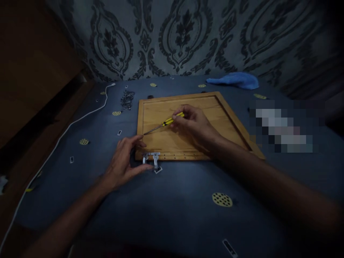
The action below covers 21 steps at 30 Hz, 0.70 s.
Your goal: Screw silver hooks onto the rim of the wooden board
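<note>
A wooden board (204,122) with a raised rim lies on a blue patterned cloth (174,200). My right hand (195,125) is closed on a yellow-handled screwdriver (163,123), whose tip points left toward the board's near left corner. My left hand (125,161) rests at that corner, fingers spread, thumb and fingertips touching the board's edge beside two metal hooks (152,159) fixed to the front edge. A row of small holes runs along that edge.
A pile of metal hooks (127,99) lies left of the board's far corner. A white cable (80,118) runs along the left. A blue cloth (236,80) lies at the back right. A patterned wall stands behind, and a wooden panel at left.
</note>
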Tool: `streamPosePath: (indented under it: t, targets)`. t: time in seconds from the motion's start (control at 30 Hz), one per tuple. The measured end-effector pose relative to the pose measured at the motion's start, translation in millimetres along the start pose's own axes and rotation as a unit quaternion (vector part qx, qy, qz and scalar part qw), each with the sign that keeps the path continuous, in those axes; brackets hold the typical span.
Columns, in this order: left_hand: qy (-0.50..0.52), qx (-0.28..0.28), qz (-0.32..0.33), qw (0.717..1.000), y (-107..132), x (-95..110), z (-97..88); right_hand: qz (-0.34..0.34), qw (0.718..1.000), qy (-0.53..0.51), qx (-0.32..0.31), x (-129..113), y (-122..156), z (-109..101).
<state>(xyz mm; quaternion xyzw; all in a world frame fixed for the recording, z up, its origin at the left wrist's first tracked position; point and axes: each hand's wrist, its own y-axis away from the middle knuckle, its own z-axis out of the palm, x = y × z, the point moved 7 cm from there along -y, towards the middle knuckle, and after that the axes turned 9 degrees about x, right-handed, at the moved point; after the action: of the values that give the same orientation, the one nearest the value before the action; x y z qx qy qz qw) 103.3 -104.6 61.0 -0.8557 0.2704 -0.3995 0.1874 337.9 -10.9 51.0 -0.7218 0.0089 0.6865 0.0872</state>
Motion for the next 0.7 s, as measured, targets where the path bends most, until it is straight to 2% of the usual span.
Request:
streamPosePath:
  t: [0.2, 0.37, 0.57, 0.7]
  targets:
    - [-0.032, 0.074, -0.035, 0.996, -6.2, -11.1, -15.1, -0.017, 0.994, 0.110, -0.012, 12.4, 1.6, -1.2]
    - [-0.069, 0.110, -0.074, 0.989, -14.0, -33.9, -26.9, -0.070, 0.973, 0.221, -0.002, 5.6, 11.5, -13.0]
    - [-0.097, 0.131, -0.089, 0.983, -19.4, -58.1, -36.6, -0.172, 0.937, 0.300, 0.052, -25.7, 59.7, -42.2]
    - [-0.121, 0.133, -0.106, 0.978, -19.5, -74.9, -37.9, -0.224, 0.916, 0.320, 0.092, -33.6, 96.2, -61.4]
